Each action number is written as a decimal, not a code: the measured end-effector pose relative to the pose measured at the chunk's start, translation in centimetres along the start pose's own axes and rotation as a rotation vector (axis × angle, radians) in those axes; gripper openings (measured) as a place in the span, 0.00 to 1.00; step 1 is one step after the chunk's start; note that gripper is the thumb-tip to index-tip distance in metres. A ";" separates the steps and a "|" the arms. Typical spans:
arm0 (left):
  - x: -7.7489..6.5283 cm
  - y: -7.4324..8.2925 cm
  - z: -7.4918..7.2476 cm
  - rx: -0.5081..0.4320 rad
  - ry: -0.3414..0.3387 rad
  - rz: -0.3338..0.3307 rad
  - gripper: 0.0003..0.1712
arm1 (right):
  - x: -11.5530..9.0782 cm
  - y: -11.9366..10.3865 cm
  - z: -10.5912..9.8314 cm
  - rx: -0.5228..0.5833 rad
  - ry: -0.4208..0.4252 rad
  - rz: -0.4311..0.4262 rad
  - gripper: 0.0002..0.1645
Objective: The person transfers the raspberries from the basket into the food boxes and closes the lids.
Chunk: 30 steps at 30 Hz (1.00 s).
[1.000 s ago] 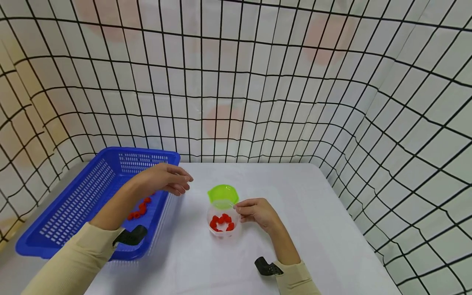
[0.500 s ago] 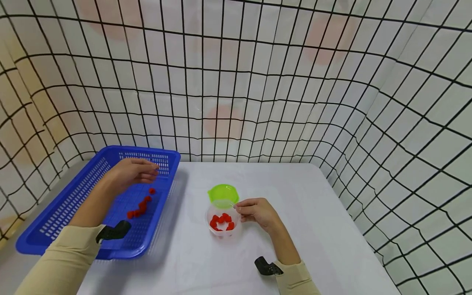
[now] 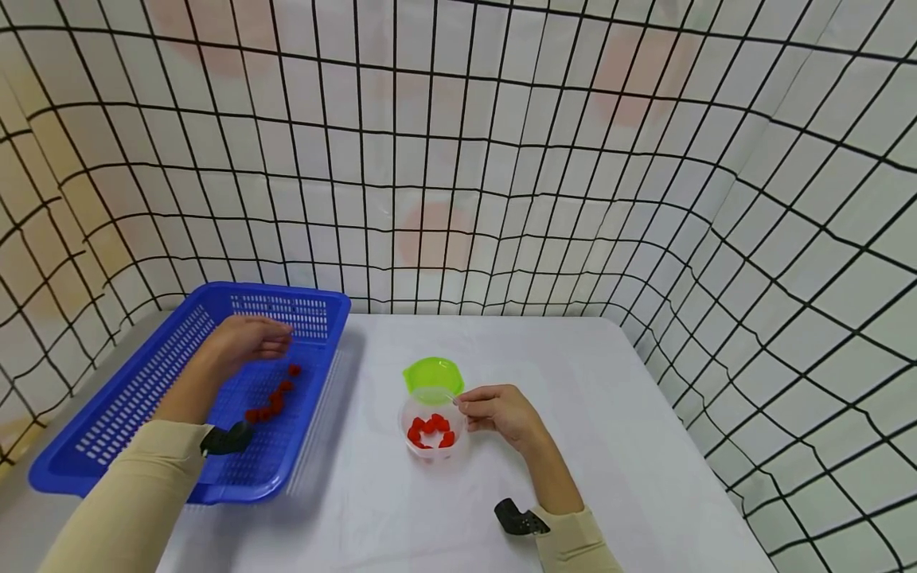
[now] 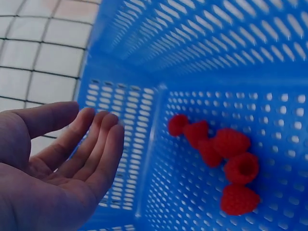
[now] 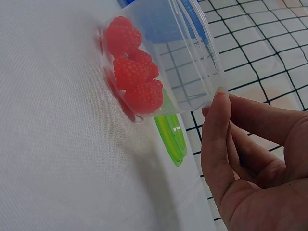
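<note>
My left hand hovers inside the blue basket, above its floor, with fingers loosely bent and nothing held. In the left wrist view the hand is beside several red raspberries, which lie in a line on the basket's perforated floor. My right hand pinches the rim of a clear plastic cup between thumb and fingertips. Several raspberries sit at the bottom of that cup, seen through its wall in the right wrist view.
A bright green lid lies on the white table just behind the cup. Black grid netting over pale cloth encloses the table at the back and sides. The basket takes up the table's left side.
My left hand has moved left, from over the basket's right rim to inside the basket, then slightly lower. My right hand and the cup have stayed in place.
</note>
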State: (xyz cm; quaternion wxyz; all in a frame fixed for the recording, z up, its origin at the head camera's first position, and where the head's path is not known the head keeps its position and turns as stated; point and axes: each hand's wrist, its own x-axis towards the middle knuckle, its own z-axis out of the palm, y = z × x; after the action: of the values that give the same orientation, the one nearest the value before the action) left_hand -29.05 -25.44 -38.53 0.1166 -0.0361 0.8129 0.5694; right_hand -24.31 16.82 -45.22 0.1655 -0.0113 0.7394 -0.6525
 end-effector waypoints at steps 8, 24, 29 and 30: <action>2.2 -2.6 0.1 0.143 0.080 -0.198 0.25 | 0.1 0.3 0.0 -0.014 0.000 -0.005 0.16; 1.5 -2.6 1.3 0.212 0.078 -0.206 0.11 | 0.1 0.4 0.1 -0.043 0.011 -0.002 0.17; 1.9 -3.1 1.4 0.220 0.080 -0.172 0.17 | 0.1 0.3 0.2 -0.052 0.016 -0.006 0.17; 2.0 -3.2 1.4 0.220 0.089 -0.180 0.17 | 0.1 0.3 0.2 -0.052 0.016 -0.006 0.17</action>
State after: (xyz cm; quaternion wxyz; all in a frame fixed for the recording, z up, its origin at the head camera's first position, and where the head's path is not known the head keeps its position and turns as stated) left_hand -30.17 -25.05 -42.38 0.1341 -0.1209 0.8684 0.4619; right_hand -24.28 16.69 -45.51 0.1575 -0.0125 0.7573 -0.6337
